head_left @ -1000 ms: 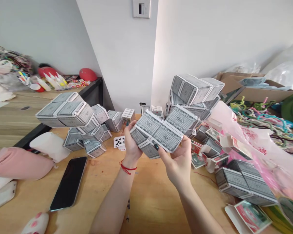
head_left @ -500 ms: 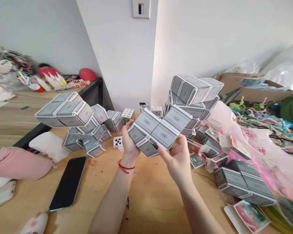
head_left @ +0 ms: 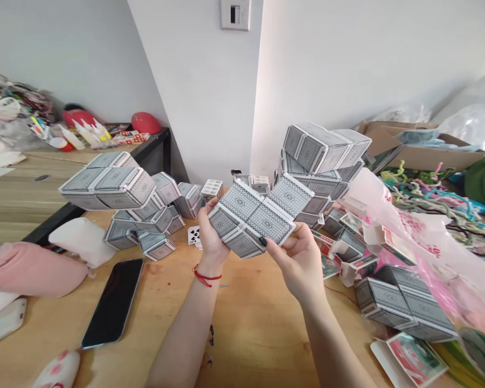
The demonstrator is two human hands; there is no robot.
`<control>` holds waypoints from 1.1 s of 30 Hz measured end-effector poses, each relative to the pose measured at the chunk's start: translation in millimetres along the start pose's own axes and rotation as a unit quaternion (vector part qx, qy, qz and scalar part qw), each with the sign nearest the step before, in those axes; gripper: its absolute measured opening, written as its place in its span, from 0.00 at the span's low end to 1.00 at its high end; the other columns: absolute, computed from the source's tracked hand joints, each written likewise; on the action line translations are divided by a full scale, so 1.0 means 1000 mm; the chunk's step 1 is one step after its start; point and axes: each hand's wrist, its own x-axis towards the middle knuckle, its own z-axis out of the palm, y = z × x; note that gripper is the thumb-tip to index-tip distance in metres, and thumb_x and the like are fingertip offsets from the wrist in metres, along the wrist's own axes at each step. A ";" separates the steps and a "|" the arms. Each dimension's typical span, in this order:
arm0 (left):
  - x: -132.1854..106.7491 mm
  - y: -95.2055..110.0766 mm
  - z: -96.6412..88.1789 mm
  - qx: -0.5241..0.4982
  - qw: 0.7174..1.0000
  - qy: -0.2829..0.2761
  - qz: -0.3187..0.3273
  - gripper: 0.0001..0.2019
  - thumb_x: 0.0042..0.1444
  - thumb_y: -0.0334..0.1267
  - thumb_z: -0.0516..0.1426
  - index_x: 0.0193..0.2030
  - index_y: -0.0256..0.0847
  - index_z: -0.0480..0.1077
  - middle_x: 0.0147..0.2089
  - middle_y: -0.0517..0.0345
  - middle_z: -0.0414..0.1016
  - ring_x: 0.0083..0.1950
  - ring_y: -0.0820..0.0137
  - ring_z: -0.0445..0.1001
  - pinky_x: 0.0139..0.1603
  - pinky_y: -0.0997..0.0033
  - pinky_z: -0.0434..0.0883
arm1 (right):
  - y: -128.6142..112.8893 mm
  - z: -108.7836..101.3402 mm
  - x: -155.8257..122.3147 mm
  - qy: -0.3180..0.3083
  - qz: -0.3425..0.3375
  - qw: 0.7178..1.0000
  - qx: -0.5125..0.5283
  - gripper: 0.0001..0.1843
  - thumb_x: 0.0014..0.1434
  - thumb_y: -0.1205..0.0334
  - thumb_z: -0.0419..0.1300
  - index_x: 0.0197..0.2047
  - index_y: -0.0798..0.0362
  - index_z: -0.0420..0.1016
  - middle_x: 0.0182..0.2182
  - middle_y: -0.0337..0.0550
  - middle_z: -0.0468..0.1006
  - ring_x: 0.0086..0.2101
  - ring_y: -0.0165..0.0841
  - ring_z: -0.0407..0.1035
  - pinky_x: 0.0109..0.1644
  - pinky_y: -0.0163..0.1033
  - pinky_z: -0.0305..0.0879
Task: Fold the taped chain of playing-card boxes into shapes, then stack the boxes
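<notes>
Between my hands, above the table, is a block of joined playing cards with grey patterned backs showing. One part juts out at its upper right. My left hand, with a red string bracelet on the wrist, is closed around the block's left side, its fingers partly hidden behind. My right hand pinches the lower right edge, thumb in front and fingers behind. Stacked card blocks stand to the left, and another stack rises behind on the right. A loose playing card lies face up near my left hand.
A black phone lies on the wooden table at left, near a pink pouch. At right are opened card boxes, another card block, pink plastic and colourful cords. A wall stands behind.
The held block has shifted slightly left and turned a little. My right thumb has moved from the block's front seam toward its lower right edge. The stacks stay put.
</notes>
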 end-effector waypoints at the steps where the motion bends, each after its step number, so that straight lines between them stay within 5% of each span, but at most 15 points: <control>1: 0.000 0.000 0.000 0.001 1.000 0.000 0.001 0.12 0.55 0.47 0.53 0.37 0.42 0.71 0.36 0.58 0.75 0.39 0.67 0.75 0.43 0.68 0.69 | 0.001 0.000 0.000 0.004 -0.006 1.000 -0.004 0.18 0.49 0.57 0.68 0.39 0.48 0.63 0.36 0.44 0.81 0.36 0.39 0.78 0.43 0.47 0.74; 11: -0.002 0.001 0.003 -0.008 0.999 0.021 -0.026 0.13 0.55 0.48 0.54 0.37 0.41 0.72 0.37 0.58 0.77 0.39 0.68 0.75 0.42 0.68 0.70 | 0.000 0.003 -0.001 0.001 -0.015 1.000 -0.025 0.17 0.50 0.58 0.66 0.43 0.50 0.71 0.43 0.48 0.81 0.43 0.42 0.76 0.46 0.47 0.74; 33: -0.005 0.003 0.006 -0.017 1.000 0.026 0.006 0.11 0.53 0.47 0.55 0.35 0.42 0.70 0.33 0.61 0.75 0.37 0.69 0.74 0.40 0.70 0.69 | 0.003 0.002 -0.004 0.029 -0.013 0.995 -0.094 0.08 0.48 0.58 0.67 0.33 0.50 0.80 0.35 0.44 0.84 0.40 0.43 0.77 0.49 0.49 0.70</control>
